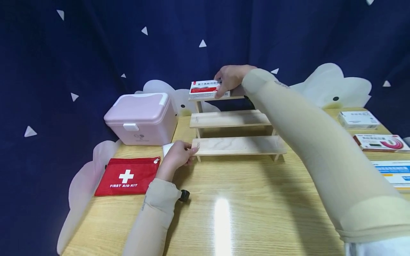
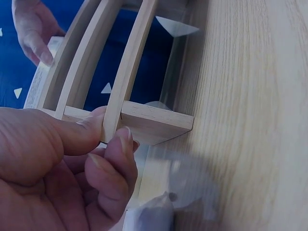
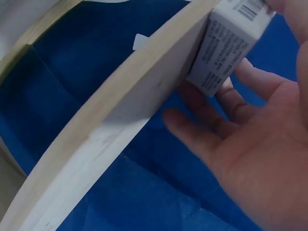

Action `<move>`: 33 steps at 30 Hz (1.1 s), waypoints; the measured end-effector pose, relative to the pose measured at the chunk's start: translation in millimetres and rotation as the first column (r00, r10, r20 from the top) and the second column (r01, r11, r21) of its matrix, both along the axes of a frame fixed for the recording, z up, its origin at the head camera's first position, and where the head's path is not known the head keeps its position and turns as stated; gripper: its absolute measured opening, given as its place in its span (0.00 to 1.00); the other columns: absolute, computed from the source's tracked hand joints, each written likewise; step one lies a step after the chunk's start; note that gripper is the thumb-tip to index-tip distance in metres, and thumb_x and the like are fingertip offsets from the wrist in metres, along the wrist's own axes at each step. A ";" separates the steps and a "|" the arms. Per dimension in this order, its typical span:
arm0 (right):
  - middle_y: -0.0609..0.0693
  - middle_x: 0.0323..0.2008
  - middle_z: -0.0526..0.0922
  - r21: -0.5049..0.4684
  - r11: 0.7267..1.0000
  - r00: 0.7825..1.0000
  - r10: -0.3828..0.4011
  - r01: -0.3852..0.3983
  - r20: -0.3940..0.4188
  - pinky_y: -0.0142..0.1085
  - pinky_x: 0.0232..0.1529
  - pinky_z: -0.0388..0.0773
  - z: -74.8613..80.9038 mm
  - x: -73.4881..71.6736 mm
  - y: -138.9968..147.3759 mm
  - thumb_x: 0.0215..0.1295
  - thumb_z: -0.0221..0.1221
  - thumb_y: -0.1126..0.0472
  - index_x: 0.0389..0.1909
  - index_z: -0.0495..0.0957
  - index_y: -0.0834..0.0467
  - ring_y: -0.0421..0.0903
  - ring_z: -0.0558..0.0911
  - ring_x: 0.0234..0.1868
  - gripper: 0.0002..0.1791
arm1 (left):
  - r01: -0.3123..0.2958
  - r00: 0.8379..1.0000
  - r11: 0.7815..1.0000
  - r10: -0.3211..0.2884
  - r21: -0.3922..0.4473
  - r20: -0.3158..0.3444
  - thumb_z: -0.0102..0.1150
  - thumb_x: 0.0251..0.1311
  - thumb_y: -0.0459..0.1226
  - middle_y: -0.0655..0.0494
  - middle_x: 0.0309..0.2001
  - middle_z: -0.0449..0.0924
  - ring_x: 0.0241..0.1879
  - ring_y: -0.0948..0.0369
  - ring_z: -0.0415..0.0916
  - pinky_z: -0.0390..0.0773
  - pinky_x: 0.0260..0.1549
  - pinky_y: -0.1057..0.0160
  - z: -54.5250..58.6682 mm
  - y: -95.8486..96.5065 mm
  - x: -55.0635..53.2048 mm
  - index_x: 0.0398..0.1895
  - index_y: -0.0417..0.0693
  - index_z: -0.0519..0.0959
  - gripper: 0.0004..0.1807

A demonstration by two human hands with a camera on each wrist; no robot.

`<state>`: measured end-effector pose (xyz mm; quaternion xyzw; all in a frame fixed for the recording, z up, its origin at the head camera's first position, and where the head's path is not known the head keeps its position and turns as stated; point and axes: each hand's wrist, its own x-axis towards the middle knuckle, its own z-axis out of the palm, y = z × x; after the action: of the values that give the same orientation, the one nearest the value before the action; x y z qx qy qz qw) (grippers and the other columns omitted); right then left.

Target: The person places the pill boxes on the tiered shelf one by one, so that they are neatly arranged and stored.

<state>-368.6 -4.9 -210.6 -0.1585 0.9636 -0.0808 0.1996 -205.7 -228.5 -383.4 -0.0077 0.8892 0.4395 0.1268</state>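
A three-tier wooden shelf point(image 1: 237, 145) stands on the table. On the left end of its top tier lies a white and red medicine box point(image 1: 202, 89), with Chinese print on its front. My right hand point(image 1: 231, 78) holds this box by its right end, thumb in front and fingers behind. In the right wrist view the box point(image 3: 224, 53) rests against the tier board point(image 3: 130, 106). My left hand point(image 1: 179, 155) pinches the left end of the lowest tier between thumb and fingers, as the left wrist view shows on the board point(image 2: 126, 67).
Left of the shelf stand a pink lidded case point(image 1: 141, 119) and a red first aid pouch point(image 1: 126, 177). At the right lie a white box point(image 1: 358, 120), a red and white box point(image 1: 381, 143) and a blue and white box point(image 1: 394, 172). A dark blue curtain point(image 1: 179, 21) hangs behind.
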 end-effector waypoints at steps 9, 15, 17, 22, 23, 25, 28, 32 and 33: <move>0.56 0.75 0.55 0.019 0.992 0.991 0.124 -0.123 -0.053 0.60 0.70 0.52 33.0 18.2 25.1 0.58 0.64 0.34 0.78 0.51 0.45 0.56 0.57 0.73 0.52 | 0.026 0.999 0.999 -0.026 -0.021 -0.022 0.57 0.71 0.39 0.42 0.29 0.81 0.25 0.54 0.80 0.78 0.24 0.64 3.2 -16.1 -3.9 0.49 0.33 0.80 0.15; 0.61 0.71 0.62 0.046 0.991 0.982 0.129 -0.124 -0.141 0.62 0.67 0.56 42.7 37.2 66.5 0.61 0.64 0.36 0.76 0.57 0.50 0.63 0.57 0.72 0.47 | 0.022 0.999 0.999 -0.023 -0.042 -0.022 0.56 0.72 0.39 0.43 0.29 0.80 0.27 0.54 0.80 0.78 0.25 0.64 4.3 -30.3 -9.5 0.48 0.33 0.79 0.16; 0.62 0.71 0.62 0.031 0.993 0.982 0.119 -0.116 -0.144 0.62 0.67 0.57 40.1 42.8 81.0 0.61 0.64 0.36 0.76 0.58 0.51 0.63 0.58 0.71 0.47 | 0.021 1.000 0.999 -0.023 -0.049 -0.022 0.56 0.72 0.39 0.43 0.29 0.80 0.27 0.54 0.80 0.78 0.25 0.64 3.6 -34.0 -11.2 0.48 0.32 0.79 0.16; 0.64 0.70 0.62 0.014 0.994 0.983 0.105 -0.104 -0.150 0.61 0.65 0.61 32.0 55.7 115.3 0.63 0.63 0.38 0.75 0.59 0.54 0.64 0.61 0.68 0.46 | 0.018 0.999 0.998 -0.020 -0.054 -0.033 0.56 0.72 0.39 0.44 0.29 0.81 0.26 0.55 0.80 0.78 0.24 0.65 1.2 -40.8 -14.5 0.50 0.31 0.78 0.17; 0.65 0.69 0.63 0.014 0.995 0.983 0.102 -0.101 -0.151 0.61 0.65 0.61 29.9 58.2 121.6 0.63 0.63 0.37 0.75 0.59 0.54 0.64 0.62 0.68 0.46 | 0.013 0.999 0.999 -0.015 -0.051 -0.031 0.56 0.72 0.39 0.44 0.29 0.81 0.26 0.55 0.80 0.78 0.24 0.65 0.8 -41.9 -14.8 0.50 0.31 0.78 0.17; 0.65 0.69 0.62 0.009 0.996 0.985 0.086 -0.086 -0.149 0.62 0.64 0.60 25.4 63.4 133.9 0.63 0.63 0.37 0.75 0.60 0.54 0.64 0.61 0.67 0.46 | 0.011 0.999 0.999 -0.012 -0.046 -0.033 0.56 0.72 0.39 0.44 0.29 0.81 0.26 0.55 0.80 0.78 0.23 0.65 0.3 -44.0 -14.8 0.50 0.30 0.78 0.17; 0.66 0.68 0.63 -0.003 0.998 0.987 0.068 -0.069 -0.149 0.63 0.64 0.61 18.9 71.0 151.3 0.63 0.62 0.36 0.75 0.61 0.55 0.65 0.62 0.66 0.45 | 0.011 0.999 0.999 -0.012 -0.045 -0.031 0.56 0.72 0.39 0.44 0.29 0.81 0.26 0.55 0.80 0.78 0.23 0.65 0.1 -46.3 -14.6 0.48 0.31 0.79 0.16; 0.66 0.66 0.65 -0.020 0.997 0.985 0.073 -0.077 -0.158 0.62 0.61 0.65 10.8 79.2 171.9 0.64 0.62 0.38 0.73 0.63 0.57 0.64 0.66 0.63 0.43 | 0.021 0.999 0.998 -0.023 -0.051 -0.038 0.56 0.72 0.39 0.44 0.28 0.80 0.25 0.55 0.79 0.77 0.23 0.65 0.3 -47.5 -14.6 0.46 0.32 0.80 0.15; 0.66 0.66 0.66 -0.022 0.996 0.984 0.077 -0.082 -0.160 0.62 0.60 0.66 8.5 80.7 176.7 0.64 0.63 0.38 0.72 0.64 0.57 0.64 0.67 0.63 0.43 | 0.021 0.999 0.998 -0.024 -0.052 -0.040 0.56 0.72 0.39 0.44 0.28 0.80 0.25 0.55 0.79 0.77 0.23 0.65 0.4 -47.6 -14.7 0.46 0.32 0.80 0.15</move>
<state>-287.9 171.8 -202.1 -0.2055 0.9681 -0.0736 0.1231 -220.4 -276.1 -382.9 0.0080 0.9027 0.4151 0.1132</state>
